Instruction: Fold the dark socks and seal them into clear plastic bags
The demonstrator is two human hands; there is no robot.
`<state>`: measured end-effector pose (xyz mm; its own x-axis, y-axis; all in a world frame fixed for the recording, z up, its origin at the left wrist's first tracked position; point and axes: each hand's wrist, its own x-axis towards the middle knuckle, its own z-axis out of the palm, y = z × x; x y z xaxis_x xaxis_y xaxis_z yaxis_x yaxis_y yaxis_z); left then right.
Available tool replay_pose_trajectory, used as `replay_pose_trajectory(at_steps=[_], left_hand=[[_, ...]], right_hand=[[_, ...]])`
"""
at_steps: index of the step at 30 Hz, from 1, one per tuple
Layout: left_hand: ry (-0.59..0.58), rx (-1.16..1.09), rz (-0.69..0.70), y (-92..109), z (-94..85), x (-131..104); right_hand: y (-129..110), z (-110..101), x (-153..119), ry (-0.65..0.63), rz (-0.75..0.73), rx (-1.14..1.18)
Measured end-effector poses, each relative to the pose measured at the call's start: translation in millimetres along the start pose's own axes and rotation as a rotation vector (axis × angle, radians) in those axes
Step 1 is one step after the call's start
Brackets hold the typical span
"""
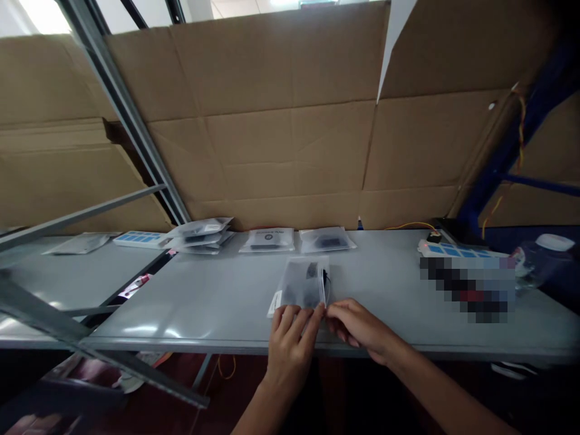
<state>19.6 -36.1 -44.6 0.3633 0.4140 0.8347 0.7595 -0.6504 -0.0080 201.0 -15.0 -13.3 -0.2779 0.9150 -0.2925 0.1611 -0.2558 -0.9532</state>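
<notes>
Grey tabletop (203,287), shiny nr front L edge. On it: 1 translucent bag (296,281) front ctr; along back, L to R: bag stack (202,235), logo bag (267,240), another bag (330,239), white/blue strip (453,249) far R. Patch by strip blurred, can't ID.

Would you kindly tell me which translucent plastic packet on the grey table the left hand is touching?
The translucent, rectangular plastic packet nearest the front edge, with the left hand on it; the other packets lie farther back, untouched.

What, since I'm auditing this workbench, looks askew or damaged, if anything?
The cardboard backing gapes toward the upper right: a white wedge shows between panels that nearly meet below. The stacked frosted pouches, rear left, lie unevenly.
</notes>
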Motion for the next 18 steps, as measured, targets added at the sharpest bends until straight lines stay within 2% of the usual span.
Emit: replay_pose_trajectory(at_steps=[6, 11, 15, 18], left_hand=[[0.017, 0.053, 0.039, -2.0, 2.0, 0.8], [0.064, 0.053, 0.047, -0.2, 1.1, -1.1], [0.08, 0.036, 0.043, 7.0, 0.6, -0.9], [0.093, 0.006, 0.039, 15.7, -0.8, -2.5]], right_hand=[[-1.5, 1.3, 2.4, 0.032, 0.044, 0.081], [-2.1, 7.0, 8.6, 0.069, -0.005, 0.093], [-2.9, 1.9, 34.5, 0.228, -0.108, -0.008], [-7.5, -13.7, 67.1, 0.347, -0.14, -0.047]])
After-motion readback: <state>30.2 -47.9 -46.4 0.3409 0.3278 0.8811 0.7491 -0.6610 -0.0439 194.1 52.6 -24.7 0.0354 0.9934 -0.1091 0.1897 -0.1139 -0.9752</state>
